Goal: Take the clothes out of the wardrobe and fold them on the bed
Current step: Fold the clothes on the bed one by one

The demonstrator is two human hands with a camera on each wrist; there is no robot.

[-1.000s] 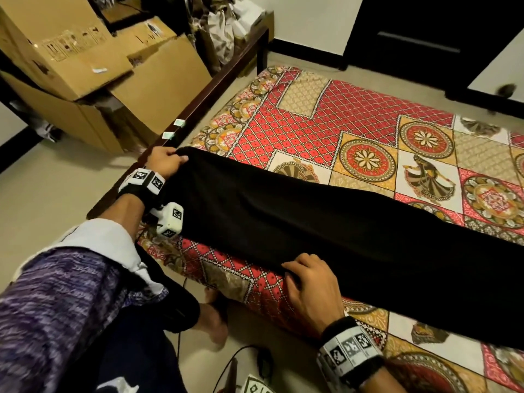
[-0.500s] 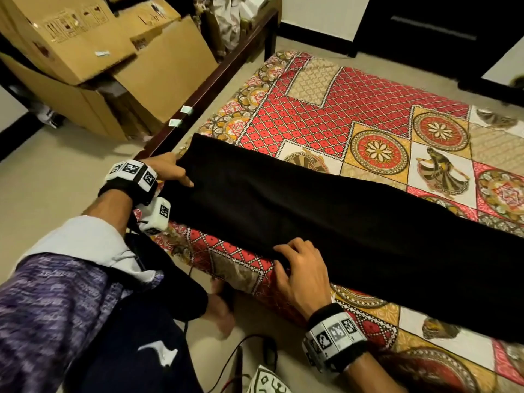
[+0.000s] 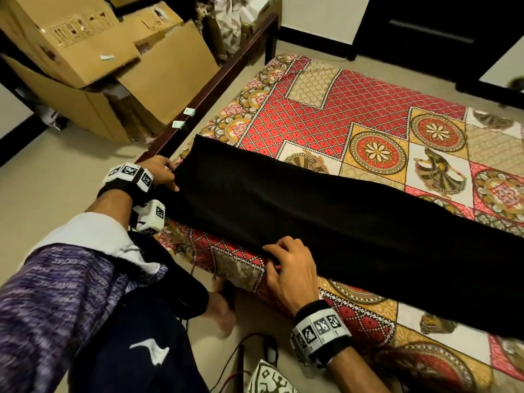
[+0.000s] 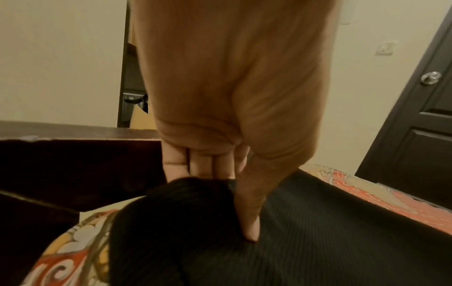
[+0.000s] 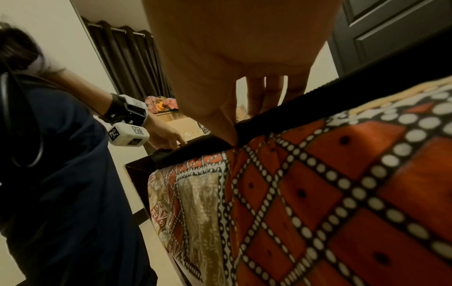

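Note:
A long black garment (image 3: pixel 312 217) lies spread flat across the patterned bed (image 3: pixel 326 109), running from the left end toward the right. My left hand (image 3: pixel 163 173) holds its left end beside the bed rail; in the left wrist view the thumb (image 4: pixel 249 222) lies on top of the ribbed black cloth (image 4: pixel 318 241) and the fingers go under its edge. My right hand (image 3: pixel 289 265) pinches the near long edge at the mattress side, fingers on top of the cloth and thumb (image 5: pixel 227 127) below the black edge (image 5: pixel 305 100).
A dark wooden bed rail (image 3: pixel 212 83) runs along the bed's left side, with stacked cardboard boxes (image 3: pixel 85 46) behind it. A dark door (image 3: pixel 439 32) stands beyond the bed. Cables (image 3: pixel 241 358) and my foot (image 3: pixel 224 316) are on the floor by the mattress.
My left hand has slid from the garment's far left corner toward me along its left end. The right hand stays on the near edge.

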